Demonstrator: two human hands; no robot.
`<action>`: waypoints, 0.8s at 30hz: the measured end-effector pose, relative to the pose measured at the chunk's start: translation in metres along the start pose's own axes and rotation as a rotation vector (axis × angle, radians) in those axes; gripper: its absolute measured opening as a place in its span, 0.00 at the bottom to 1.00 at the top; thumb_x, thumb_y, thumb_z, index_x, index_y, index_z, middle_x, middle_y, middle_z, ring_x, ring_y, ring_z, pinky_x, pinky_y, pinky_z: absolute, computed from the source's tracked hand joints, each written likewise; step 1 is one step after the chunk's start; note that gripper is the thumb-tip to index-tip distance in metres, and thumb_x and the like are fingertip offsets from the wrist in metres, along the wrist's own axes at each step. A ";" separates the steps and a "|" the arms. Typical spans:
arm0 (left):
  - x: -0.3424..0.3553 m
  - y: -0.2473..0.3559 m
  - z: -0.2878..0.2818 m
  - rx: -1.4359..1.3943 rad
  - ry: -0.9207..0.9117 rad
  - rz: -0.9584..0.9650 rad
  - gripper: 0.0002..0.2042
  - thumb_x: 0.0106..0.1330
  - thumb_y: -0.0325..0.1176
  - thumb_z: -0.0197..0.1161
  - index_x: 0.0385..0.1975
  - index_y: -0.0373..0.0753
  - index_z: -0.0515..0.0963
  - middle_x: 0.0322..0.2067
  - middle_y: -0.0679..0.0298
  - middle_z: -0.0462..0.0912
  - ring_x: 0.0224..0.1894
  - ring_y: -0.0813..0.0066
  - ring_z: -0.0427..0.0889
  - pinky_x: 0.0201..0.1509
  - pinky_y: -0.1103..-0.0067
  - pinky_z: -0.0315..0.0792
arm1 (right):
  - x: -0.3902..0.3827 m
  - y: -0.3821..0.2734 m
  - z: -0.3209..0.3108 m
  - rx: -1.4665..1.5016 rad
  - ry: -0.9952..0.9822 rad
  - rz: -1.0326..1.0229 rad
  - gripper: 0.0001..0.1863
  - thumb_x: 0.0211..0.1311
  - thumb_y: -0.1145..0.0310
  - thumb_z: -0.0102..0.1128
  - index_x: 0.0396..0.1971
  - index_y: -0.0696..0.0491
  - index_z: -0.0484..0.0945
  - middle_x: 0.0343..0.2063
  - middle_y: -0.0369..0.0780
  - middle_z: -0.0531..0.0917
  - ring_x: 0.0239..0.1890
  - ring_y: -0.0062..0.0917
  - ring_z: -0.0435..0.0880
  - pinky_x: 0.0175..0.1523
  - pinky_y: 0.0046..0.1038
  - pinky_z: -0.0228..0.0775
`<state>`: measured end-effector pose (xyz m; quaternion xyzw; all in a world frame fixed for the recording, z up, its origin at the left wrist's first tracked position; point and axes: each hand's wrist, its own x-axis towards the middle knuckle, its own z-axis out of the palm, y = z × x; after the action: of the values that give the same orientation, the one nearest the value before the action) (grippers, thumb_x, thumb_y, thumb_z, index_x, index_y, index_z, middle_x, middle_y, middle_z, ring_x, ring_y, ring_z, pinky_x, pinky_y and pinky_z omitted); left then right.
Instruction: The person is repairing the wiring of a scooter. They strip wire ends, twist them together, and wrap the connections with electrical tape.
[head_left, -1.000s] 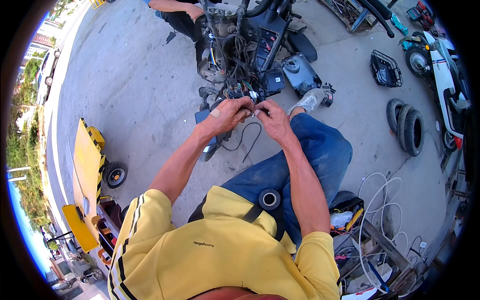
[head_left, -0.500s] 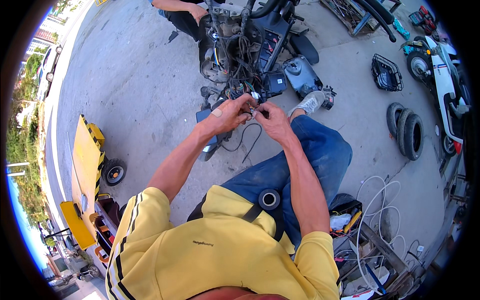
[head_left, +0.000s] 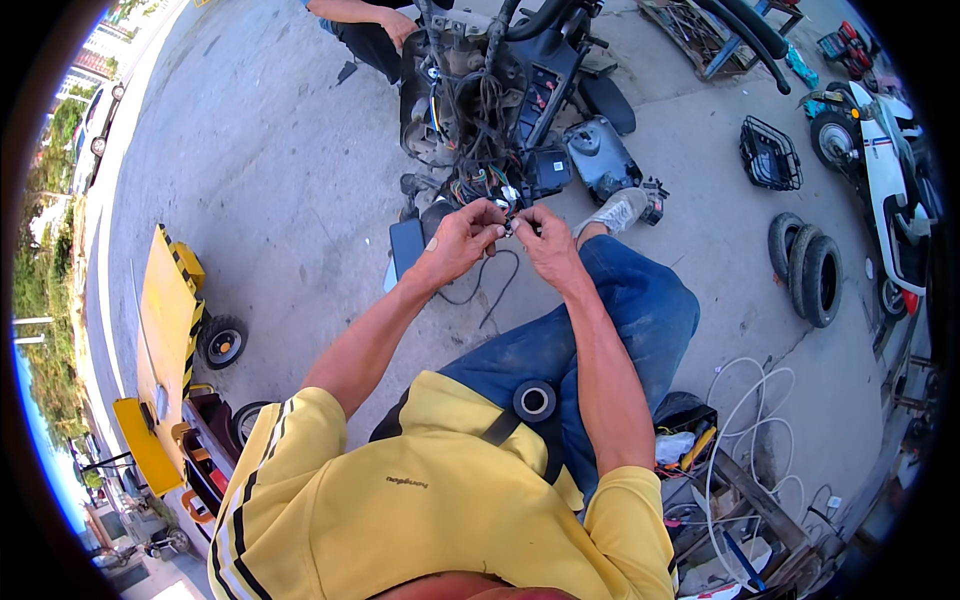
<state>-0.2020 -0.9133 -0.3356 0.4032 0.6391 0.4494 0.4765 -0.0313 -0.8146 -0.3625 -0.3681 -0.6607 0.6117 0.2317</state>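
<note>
A partly stripped scooter front (head_left: 460, 120) stands ahead of me, with dark cables and a cluster of coloured wires (head_left: 480, 183) at its lower end. Just below that cluster my left hand (head_left: 468, 236) and my right hand (head_left: 542, 243) meet, fingertips pinched on a small wire connector (head_left: 508, 224) that is largely hidden. A plaster is on my left hand. A white connector (head_left: 508, 194) sits above my fingers. A loose black cable (head_left: 495, 300) curls on the ground below. A black tape roll (head_left: 535, 402) rests by my lap.
Another person's hand (head_left: 398, 28) is at the scooter's far side. Right lie a panel (head_left: 600, 155), a black basket (head_left: 770, 155), stacked tyres (head_left: 822, 280), a white scooter (head_left: 890, 190), a toolbox (head_left: 690, 445) and pale coiled hose (head_left: 745, 370). A yellow cart (head_left: 160, 330) stands left.
My hands stay together at the connector, with small finger movements; my left hand has turned slightly and sits a little lower. The surroundings shift slightly in the picture.
</note>
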 end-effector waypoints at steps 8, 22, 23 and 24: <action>-0.007 0.004 0.008 0.593 0.164 0.404 0.08 0.73 0.28 0.66 0.46 0.33 0.80 0.36 0.52 0.85 0.36 0.57 0.85 0.40 0.68 0.78 | -0.001 0.004 0.001 -0.040 -0.021 -0.102 0.10 0.70 0.68 0.65 0.39 0.61 0.82 0.36 0.43 0.82 0.38 0.30 0.83 0.44 0.33 0.73; 0.000 -0.003 -0.015 0.615 -0.159 0.263 0.09 0.73 0.28 0.62 0.47 0.30 0.75 0.44 0.48 0.79 0.44 0.46 0.81 0.51 0.59 0.73 | -0.003 -0.002 0.001 -0.225 -0.009 -0.256 0.06 0.69 0.72 0.65 0.40 0.59 0.82 0.40 0.45 0.81 0.44 0.42 0.84 0.50 0.38 0.74; 0.000 -0.002 -0.015 0.628 -0.180 0.339 0.10 0.72 0.28 0.63 0.47 0.30 0.76 0.44 0.48 0.79 0.43 0.48 0.81 0.50 0.60 0.73 | -0.003 -0.002 0.002 -0.189 0.002 -0.231 0.06 0.69 0.71 0.65 0.40 0.59 0.82 0.40 0.45 0.81 0.44 0.41 0.84 0.49 0.38 0.74; 0.000 -0.001 -0.016 0.637 -0.190 0.312 0.11 0.70 0.28 0.64 0.47 0.30 0.76 0.45 0.49 0.79 0.43 0.49 0.81 0.49 0.61 0.73 | -0.003 -0.001 0.002 -0.153 0.012 -0.206 0.06 0.69 0.71 0.65 0.40 0.58 0.82 0.40 0.45 0.81 0.44 0.41 0.84 0.49 0.37 0.74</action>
<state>-0.2175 -0.9167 -0.3340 0.6639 0.6308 0.2554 0.3100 -0.0313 -0.8188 -0.3612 -0.3183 -0.7384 0.5304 0.2686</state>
